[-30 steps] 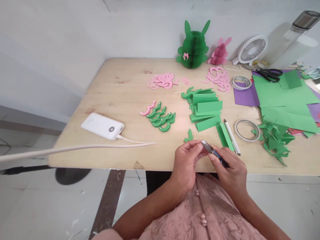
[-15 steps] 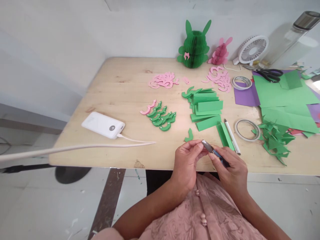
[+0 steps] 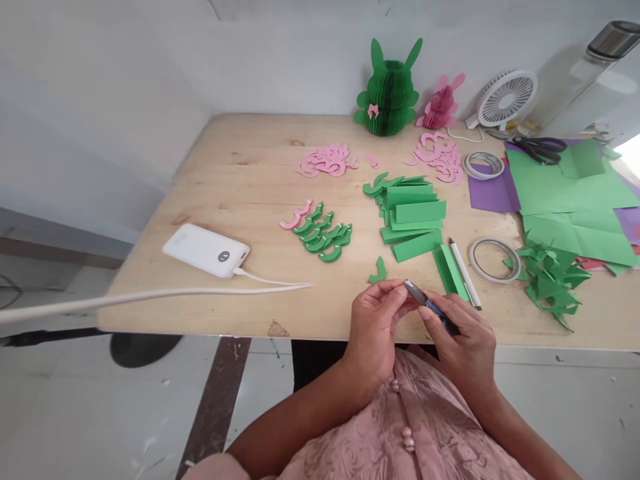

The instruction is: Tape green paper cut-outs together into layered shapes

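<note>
My right hand (image 3: 465, 330) grips a utility knife (image 3: 434, 310) with a dark blade end and a black and blue handle, angled up to the left. A small white bit shows at its tip. Fingers pinched, my left hand (image 3: 374, 327) meets that tip; whatever lies between thumb and forefinger is hidden. Just beyond the left hand lies a curved green paper piece (image 3: 379, 270). Farther left rest several scalloped green paper pieces (image 3: 325, 237) with small white patches, beside a pink scalloped piece (image 3: 297, 217). Folded green paper strips (image 3: 417, 212) lie ahead of my hands.
A white pen (image 3: 465, 273), tape rolls (image 3: 495, 260) and green scraps (image 3: 555, 280) lie to the right. Pink cutouts (image 3: 327, 160) spread farther back. Paper rabbits (image 3: 393, 100), a fan (image 3: 507, 100) and scissors (image 3: 540, 150) line the back. A power bank (image 3: 205, 250) with a cable sits left.
</note>
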Motion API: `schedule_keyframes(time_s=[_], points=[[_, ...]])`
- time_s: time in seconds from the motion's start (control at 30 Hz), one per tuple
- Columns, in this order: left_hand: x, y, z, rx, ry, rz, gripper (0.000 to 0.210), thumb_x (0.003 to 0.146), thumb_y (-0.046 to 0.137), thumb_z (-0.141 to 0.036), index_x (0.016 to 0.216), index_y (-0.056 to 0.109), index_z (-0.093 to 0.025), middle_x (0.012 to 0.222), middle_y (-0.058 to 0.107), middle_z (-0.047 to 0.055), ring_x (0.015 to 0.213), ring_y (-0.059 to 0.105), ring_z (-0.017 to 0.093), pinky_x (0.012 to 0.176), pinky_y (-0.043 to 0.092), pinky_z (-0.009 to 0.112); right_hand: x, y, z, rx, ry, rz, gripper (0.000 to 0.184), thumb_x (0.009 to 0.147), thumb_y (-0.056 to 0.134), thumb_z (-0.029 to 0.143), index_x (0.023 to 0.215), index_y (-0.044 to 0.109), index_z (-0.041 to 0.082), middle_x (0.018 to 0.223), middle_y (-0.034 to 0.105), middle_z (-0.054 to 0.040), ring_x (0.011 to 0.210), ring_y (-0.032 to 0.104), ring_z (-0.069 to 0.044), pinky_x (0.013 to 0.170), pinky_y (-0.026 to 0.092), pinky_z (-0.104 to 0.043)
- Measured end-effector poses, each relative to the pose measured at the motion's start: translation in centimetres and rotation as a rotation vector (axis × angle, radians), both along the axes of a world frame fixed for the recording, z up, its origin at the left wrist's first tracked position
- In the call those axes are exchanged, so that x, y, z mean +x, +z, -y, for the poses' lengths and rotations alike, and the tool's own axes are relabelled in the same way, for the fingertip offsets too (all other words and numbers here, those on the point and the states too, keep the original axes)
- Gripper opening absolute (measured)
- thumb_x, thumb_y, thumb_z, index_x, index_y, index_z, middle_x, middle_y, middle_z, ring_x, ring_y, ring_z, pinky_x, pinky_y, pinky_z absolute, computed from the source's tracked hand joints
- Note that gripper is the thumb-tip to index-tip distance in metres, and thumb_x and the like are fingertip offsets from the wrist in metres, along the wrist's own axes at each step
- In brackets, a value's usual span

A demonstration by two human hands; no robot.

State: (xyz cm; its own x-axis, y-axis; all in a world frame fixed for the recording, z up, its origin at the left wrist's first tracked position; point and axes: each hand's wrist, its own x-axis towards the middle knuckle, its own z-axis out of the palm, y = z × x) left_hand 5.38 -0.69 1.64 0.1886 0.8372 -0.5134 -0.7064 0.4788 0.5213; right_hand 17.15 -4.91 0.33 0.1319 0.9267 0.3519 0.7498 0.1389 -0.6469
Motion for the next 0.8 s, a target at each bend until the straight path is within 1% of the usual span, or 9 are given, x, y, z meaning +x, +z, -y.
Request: schedule_keyframes(time_s=[0.23,0.43,0.63,0.8], points=[[0.05,0.05,0.05,-0.012,0.005,-0.001,0.019,0.061,0.079,-0.023,0.072,0.066,-0.014,0.07,0.068,0.001,0.067,0.063,0.011,0.078,0.051,0.028,0.04,0.01,-0.05,-0.015,-0.02,0.027,0.018,0.087,0.058,0.031,0.096,0.069,0.019,0.072,0.063,-0.0007,0.062,0.06,-0.014,0.058,0.047,-0.026],[0.09,0.07,0.08,-0.026,0.008,-0.01,0.02,0.06,0.08,-0.025,0.071,0.066,-0.014,0.071,0.068,0.001,0.068,0.064,0.012,0.079,0.051,0.029,0.0,0.12,-0.08,-0.027,-0.021,0.031,0.019,0.087,0.058,0.031,0.095,0.07,0.019,0.07,0.062,-0.0008,0.059,0.058,-0.014,0.056,0.046,-0.026],[0.08,0.12,0.11,-0.007,-0.002,-0.004,0.019,0.062,0.078,-0.024,0.072,0.066,-0.014,0.071,0.068,0.001,0.068,0.063,0.012,0.079,0.05,0.028,-0.02,0.32,-0.13,-0.014,-0.017,0.029,0.016,0.087,0.059,0.028,0.094,0.07,0.018,0.07,0.063,-0.0004,0.059,0.059,-0.013,0.056,0.046,-0.025],[0.09,0.05,0.18,-0.016,0.003,0.001,0.019,0.062,0.078,-0.022,0.073,0.065,-0.014,0.071,0.068,0.001,0.068,0.063,0.012,0.078,0.05,0.028,0.09,0.14,-0.08,-0.015,-0.029,0.04,0.018,0.087,0.059,0.03,0.094,0.07,0.019,0.073,0.065,-0.0015,0.062,0.061,-0.014,0.058,0.047,-0.025]])
